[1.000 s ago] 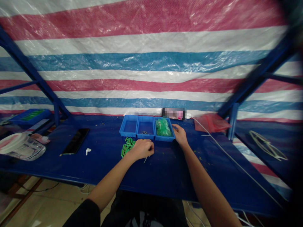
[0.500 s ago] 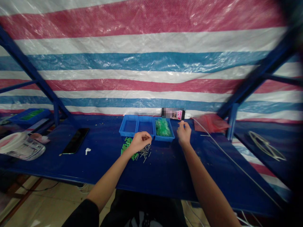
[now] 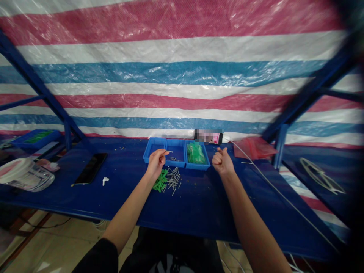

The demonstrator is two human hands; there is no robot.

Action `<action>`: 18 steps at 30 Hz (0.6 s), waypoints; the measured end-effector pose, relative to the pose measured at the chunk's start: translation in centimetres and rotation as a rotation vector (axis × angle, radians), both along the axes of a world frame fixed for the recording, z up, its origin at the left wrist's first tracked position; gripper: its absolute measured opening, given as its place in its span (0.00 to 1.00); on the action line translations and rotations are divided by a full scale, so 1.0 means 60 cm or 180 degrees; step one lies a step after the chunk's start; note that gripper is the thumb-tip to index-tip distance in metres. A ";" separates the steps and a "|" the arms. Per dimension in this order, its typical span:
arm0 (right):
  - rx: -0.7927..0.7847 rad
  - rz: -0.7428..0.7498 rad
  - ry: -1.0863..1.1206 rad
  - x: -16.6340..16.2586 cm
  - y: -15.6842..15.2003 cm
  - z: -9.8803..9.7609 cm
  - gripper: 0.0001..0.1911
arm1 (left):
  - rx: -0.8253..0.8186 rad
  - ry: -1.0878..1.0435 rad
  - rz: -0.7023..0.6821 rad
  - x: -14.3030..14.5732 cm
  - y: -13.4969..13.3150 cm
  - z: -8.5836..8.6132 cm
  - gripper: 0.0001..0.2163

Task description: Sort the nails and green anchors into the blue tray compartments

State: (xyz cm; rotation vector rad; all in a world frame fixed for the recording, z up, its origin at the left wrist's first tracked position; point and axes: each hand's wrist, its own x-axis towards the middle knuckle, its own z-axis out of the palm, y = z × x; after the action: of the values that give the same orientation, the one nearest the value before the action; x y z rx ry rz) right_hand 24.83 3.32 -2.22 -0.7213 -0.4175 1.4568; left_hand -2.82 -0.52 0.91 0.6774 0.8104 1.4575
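Observation:
My left hand (image 3: 156, 161) is raised above the blue table (image 3: 199, 204), fingers pinched on a thin metal pin that points right. Below it lie a heap of metal pins (image 3: 173, 179) and a small pile of green plastic pieces (image 3: 159, 181). My right hand (image 3: 222, 161) is lifted beside the right bin, fingers curled into a fist; what it holds, if anything, is hidden. Three blue bins stand in a row behind: the left bin (image 3: 155, 150), the middle bin (image 3: 175, 152) with a few pins, the right bin (image 3: 196, 154) full of green pieces.
A black phone (image 3: 91, 168) and a small white piece (image 3: 105, 181) lie at the left. A clear tub with a white lid (image 3: 24, 175) sits at the far left. A white cable (image 3: 270, 182) runs along the right. A striped tarp hangs behind.
My left hand rose off the table with a pin, uncovering the heap of pins. My right hand left the right bin's edge, lifted and curled shut.

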 end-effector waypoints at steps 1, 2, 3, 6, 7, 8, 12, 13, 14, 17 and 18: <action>-0.0013 -0.0025 0.0115 0.002 -0.001 0.001 0.20 | -0.0052 -0.0086 -0.0003 -0.002 0.002 -0.001 0.07; -0.0026 -0.0073 0.0215 0.004 -0.001 0.002 0.20 | -0.0087 -0.0162 0.0002 -0.003 0.003 -0.002 0.07; -0.0036 -0.0131 0.0304 0.004 -0.002 0.004 0.21 | -0.0107 -0.0215 0.0011 -0.004 0.004 -0.003 0.07; -0.0038 -0.0295 0.0527 0.003 -0.005 0.008 0.22 | -0.0111 -0.0176 0.0058 -0.005 0.006 -0.006 0.07; -0.0040 -0.0322 0.0581 0.002 -0.006 0.010 0.23 | -0.0092 -0.0098 0.0086 -0.005 0.006 -0.007 0.07; -0.0042 -0.0332 0.0623 0.001 -0.006 0.011 0.23 | -0.0066 0.0006 0.0109 -0.004 0.006 -0.008 0.07; -0.0028 -0.0271 0.0670 -0.002 -0.007 0.012 0.23 | 0.0125 0.0584 0.0168 0.000 0.002 -0.010 0.09; -0.0035 -0.0255 0.0670 -0.002 -0.007 0.011 0.23 | 0.0185 0.0763 0.0152 0.002 0.001 -0.011 0.09; -0.0045 -0.0243 0.0672 -0.002 -0.006 0.010 0.23 | 0.0246 0.0951 0.0120 0.004 -0.001 -0.011 0.10; -0.0096 -0.0217 0.0674 0.000 -0.004 0.008 0.23 | 0.0424 0.1537 -0.0073 0.010 -0.006 -0.015 0.12; -0.0105 -0.0208 0.0663 0.001 -0.004 0.006 0.23 | 0.0505 0.1775 -0.0131 0.012 -0.008 -0.016 0.13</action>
State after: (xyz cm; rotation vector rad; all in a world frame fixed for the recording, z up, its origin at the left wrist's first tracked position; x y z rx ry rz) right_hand 24.90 3.10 -1.86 -0.5968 -0.2082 1.4629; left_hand -2.11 -1.02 -0.04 1.2460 1.1017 1.3163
